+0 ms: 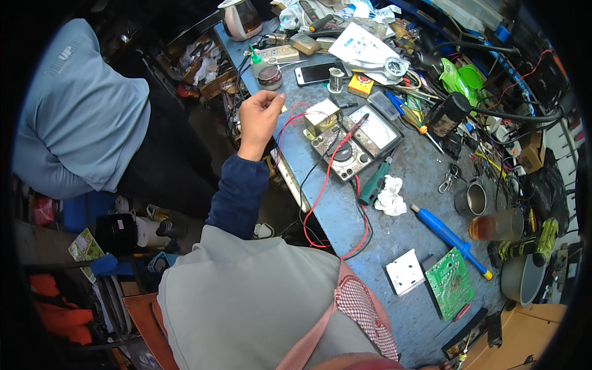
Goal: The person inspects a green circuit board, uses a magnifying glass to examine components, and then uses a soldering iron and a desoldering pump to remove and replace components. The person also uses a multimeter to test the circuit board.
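My left hand (pixel 260 121), in a navy sleeve, is raised over the bench's left edge with thumb and fingertips close together; whether something small is between them cannot be seen. Beside it, a transformer (pixel 320 118) with thin red wires rests against an analog multimeter (pixel 356 141). A red test probe (pixel 354 128) lies across the meter. Only a few fingers of my right hand (pixel 445 366) show at the bottom edge, beside a slim tool (pixel 461 360); its grip is unclear. A green circuit board (pixel 449 283) and a white plate (pixel 405 272) lie nearby on the bench.
A blue desoldering pump (pixel 446 236), crumpled tissue (pixel 391 196), green-handled tool (pixel 375 182), metal cup (pixel 471 200) and glass of brown liquid (pixel 497 225) stand or lie on the bench. Solder spool (pixel 335 81) and phone (pixel 321 73) lie farther back. Another person (pixel 88 111) is at left.
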Tool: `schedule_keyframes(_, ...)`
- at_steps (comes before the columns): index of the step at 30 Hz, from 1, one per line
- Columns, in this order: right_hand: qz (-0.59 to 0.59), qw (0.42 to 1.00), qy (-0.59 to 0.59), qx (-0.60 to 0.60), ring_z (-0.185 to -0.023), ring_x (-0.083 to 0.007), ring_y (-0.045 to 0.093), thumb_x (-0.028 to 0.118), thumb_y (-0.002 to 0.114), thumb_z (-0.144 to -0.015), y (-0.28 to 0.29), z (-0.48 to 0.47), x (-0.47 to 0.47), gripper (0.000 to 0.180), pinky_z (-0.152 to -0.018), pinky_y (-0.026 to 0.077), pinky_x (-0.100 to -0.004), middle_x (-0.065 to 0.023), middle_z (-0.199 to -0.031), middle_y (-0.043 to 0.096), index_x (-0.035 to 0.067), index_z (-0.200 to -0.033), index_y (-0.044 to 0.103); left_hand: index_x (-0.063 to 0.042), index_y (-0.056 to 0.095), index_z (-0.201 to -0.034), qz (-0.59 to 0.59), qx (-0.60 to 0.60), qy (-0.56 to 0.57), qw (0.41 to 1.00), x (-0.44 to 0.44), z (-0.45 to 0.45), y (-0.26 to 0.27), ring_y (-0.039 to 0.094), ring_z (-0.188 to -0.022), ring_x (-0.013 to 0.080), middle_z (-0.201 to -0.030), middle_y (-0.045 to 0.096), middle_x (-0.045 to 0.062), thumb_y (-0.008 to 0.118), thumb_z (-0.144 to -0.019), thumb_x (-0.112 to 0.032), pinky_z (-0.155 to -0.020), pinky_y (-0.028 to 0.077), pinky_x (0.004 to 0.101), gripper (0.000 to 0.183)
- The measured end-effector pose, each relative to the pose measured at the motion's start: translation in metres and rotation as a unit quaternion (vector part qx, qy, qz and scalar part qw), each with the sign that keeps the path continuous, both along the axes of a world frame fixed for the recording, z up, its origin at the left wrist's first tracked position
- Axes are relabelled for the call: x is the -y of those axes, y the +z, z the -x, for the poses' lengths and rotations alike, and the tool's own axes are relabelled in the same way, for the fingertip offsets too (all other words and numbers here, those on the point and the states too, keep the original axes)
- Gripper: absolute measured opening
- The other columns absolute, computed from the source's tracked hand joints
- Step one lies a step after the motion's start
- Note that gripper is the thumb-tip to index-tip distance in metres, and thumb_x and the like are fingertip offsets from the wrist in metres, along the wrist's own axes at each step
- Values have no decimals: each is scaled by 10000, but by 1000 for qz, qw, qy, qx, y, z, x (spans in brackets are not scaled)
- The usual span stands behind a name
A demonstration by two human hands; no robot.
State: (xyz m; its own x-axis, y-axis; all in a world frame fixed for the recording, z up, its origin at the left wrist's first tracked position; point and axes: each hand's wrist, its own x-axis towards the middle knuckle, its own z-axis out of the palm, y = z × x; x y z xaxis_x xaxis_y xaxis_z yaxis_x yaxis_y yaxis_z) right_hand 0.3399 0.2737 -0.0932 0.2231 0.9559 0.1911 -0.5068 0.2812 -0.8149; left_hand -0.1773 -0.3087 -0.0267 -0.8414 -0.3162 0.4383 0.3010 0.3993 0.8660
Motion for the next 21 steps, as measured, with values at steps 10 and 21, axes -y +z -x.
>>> schedule_keyframes(10, -4, 1000, -1, 13, -855, -227, 645, 222, 771, -916, 6, 3, 5, 145, -760, 490, -391, -57, -907, 682, 97, -981, 738, 61, 741, -1243, 446, 18, 93, 890, -2, 199, 85, 742, -1156, 438, -1192, 772, 280, 821, -831, -461, -990, 595, 510, 670)
schedule_keyframes(21, 9, 1000, -15, 22, -856, -208, 631, 218, 760, -907, -3, -25, 16, 122, -746, 478, -384, -34, -914, 671, 134, -984, 716, -53, 552, -1480, 485, -28, 56, 872, -6, 213, 70, 673, -1233, 495, -1477, 592, 263, 804, -779, -79, -992, 589, 553, 745)
